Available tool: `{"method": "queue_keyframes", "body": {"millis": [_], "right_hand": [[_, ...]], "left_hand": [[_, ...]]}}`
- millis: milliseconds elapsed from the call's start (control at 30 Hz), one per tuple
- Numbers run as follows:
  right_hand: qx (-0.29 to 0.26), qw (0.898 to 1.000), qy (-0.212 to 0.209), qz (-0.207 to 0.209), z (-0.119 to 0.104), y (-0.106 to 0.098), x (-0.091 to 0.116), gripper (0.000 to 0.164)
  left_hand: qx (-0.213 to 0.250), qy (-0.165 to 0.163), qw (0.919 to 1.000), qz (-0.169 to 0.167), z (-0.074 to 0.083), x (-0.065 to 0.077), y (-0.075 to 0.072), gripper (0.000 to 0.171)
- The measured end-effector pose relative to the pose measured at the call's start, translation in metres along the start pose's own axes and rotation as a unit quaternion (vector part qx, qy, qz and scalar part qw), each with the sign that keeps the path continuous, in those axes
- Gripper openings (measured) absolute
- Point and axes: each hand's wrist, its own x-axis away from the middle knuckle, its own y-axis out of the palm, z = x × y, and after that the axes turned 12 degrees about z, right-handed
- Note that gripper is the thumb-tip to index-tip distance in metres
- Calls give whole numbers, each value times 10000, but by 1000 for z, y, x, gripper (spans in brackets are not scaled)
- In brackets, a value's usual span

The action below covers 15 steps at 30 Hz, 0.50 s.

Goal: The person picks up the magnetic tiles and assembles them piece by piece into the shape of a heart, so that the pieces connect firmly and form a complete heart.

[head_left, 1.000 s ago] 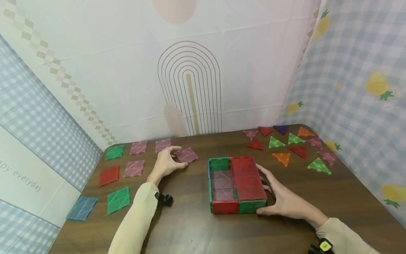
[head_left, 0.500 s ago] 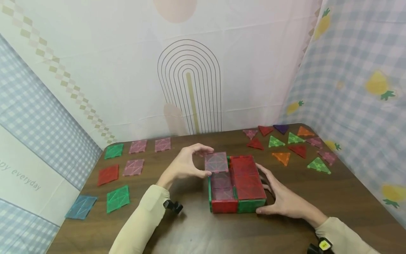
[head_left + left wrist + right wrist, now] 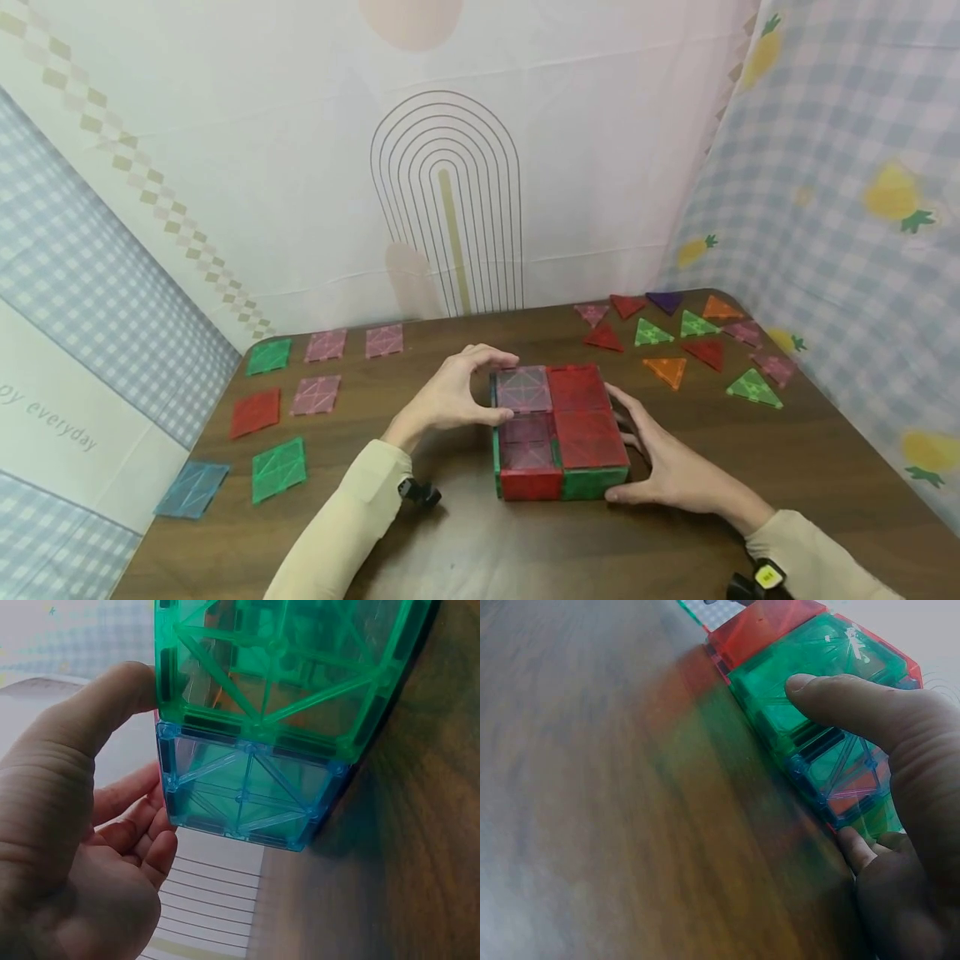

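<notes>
A low box of see-through magnetic tiles (image 3: 531, 485) stands mid-table, with red and green sides to the front. Red square tiles (image 3: 592, 437) cover the right half of its top. My left hand (image 3: 453, 396) pinches a pinkish-purple square magnetic tile (image 3: 523, 389) between thumb and fingers, lying over the box's rear left corner. In front of that tile the top is open, showing purple tiles inside. The left wrist view has green (image 3: 270, 667) and blue (image 3: 240, 795) side tiles beside the thumb. My right hand (image 3: 667, 471) grips the box's right side, thumb on a green front tile (image 3: 817, 660).
Loose square tiles lie at left: green (image 3: 280, 469), red (image 3: 256, 412), blue (image 3: 192, 489) and several pinkish ones (image 3: 316, 395). Triangular tiles (image 3: 664, 372) in several colours are spread at the back right. Patterned cloth (image 3: 322, 192) hangs behind the table (image 3: 442, 550).
My left hand took the pinkish-purple square tile from the table behind the box's left, carried it right and lowered it onto the rear left of the box. My right hand stayed put.
</notes>
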Motion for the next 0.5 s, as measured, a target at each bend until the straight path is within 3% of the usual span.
{"method": "queue_keyframes", "body": {"millis": [233,367,500], "right_hand": [[34,9999,91,71,0,0,2,134],[5,10000,78,37,0,0,1,133],[1,10000,59,19,1,1,0,133]], "left_hand": [[35,165,9999,26,-4,-2,-8,78],[3,52,9986,524,-15,-2,-28,82],[4,-524,9911,1220,-39,8,-57,83]]}}
